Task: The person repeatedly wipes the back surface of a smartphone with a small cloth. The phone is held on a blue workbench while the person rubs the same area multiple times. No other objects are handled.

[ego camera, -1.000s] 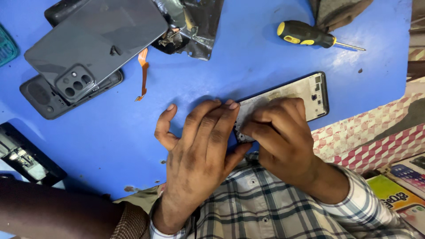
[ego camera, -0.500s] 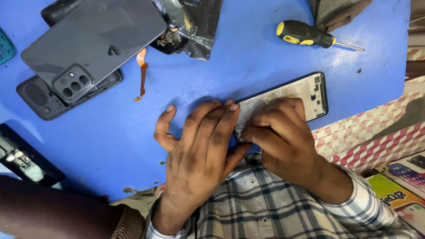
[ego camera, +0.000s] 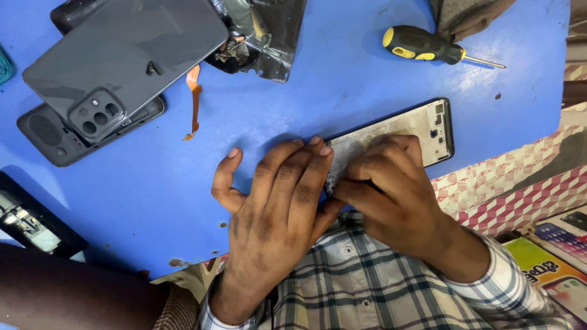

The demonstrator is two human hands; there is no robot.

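Hardly any change over the last second: left hand (ego camera: 275, 208) and right hand (ego camera: 391, 189) kept on the same near-left end of the phone frame (ego camera: 422, 125), only the view nudged a little. Judged from that, still busy at one spot of the frame, nothing lifted off or set aside. Lying flat on the blue bench (ego camera: 342, 73), the frame, a little right of centre, far-right end bare with its pale, smeared inner face showing. Left grip spread flat, fingers side by side, pressing the frame down rather than closing round it. Right grip bunched, fingertips drawn together on the pale face; cannot tell whether anything is pinched between them, knuckles in the way. No box, tray or bowl among the working things; closest to one, the frame itself, a shallow shell with nothing loose seen in it. Far left, a grey back cover (ego camera: 122, 55) resting on a dark phone body (ego camera: 43, 137), an orange ribbon strip (ego camera: 194, 98) just beside them, a crumpled dark sheet (ego camera: 269, 36) further along. Far right, a black-and-yellow screwdriver (ego camera: 422, 46), well apart from both hands. Near left, a dark sleeve (ego camera: 73, 293) along the bench edge.
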